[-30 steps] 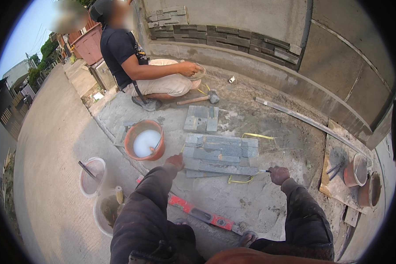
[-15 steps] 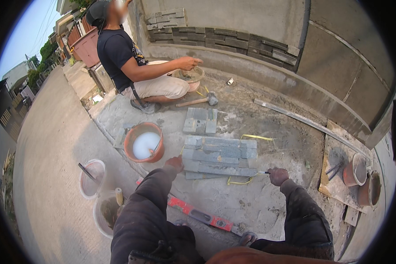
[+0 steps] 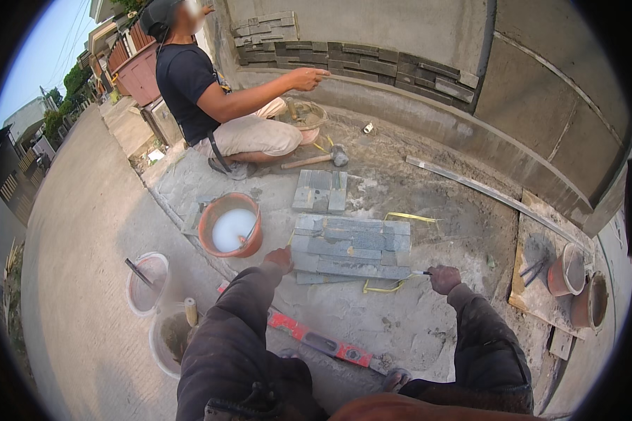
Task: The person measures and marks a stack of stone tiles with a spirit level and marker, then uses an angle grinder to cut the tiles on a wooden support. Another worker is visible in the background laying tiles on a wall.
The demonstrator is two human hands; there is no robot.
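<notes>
A stack of grey stone cladding panels (image 3: 351,247) lies on the ground before me, yellow strapping (image 3: 385,287) loose around its edges. At the stack's left edge is my left hand (image 3: 281,259), its fingers closed; a strip of yellow strap runs up beside it. What the fingers hold is hidden. My right hand (image 3: 444,279) grips a slim tool (image 3: 420,273) with a dark handle and a pale tip. Its tip reaches the stack's lower right corner. The tool's exact kind is too small to make out.
An orange bucket (image 3: 229,226) of whitish liquid stands left of the stack. A red spirit level (image 3: 319,340) lies near my feet. Beyond are smaller panels (image 3: 319,191), a mallet (image 3: 316,161) and a crouching co-worker (image 3: 189,91). More buckets (image 3: 147,284) stand left; a long metal bar (image 3: 495,196) lies right.
The co-worker's outstretched arm has risen and moved slightly right, showing more of the basin by their knees. My hands and the panels stay nearly still.
</notes>
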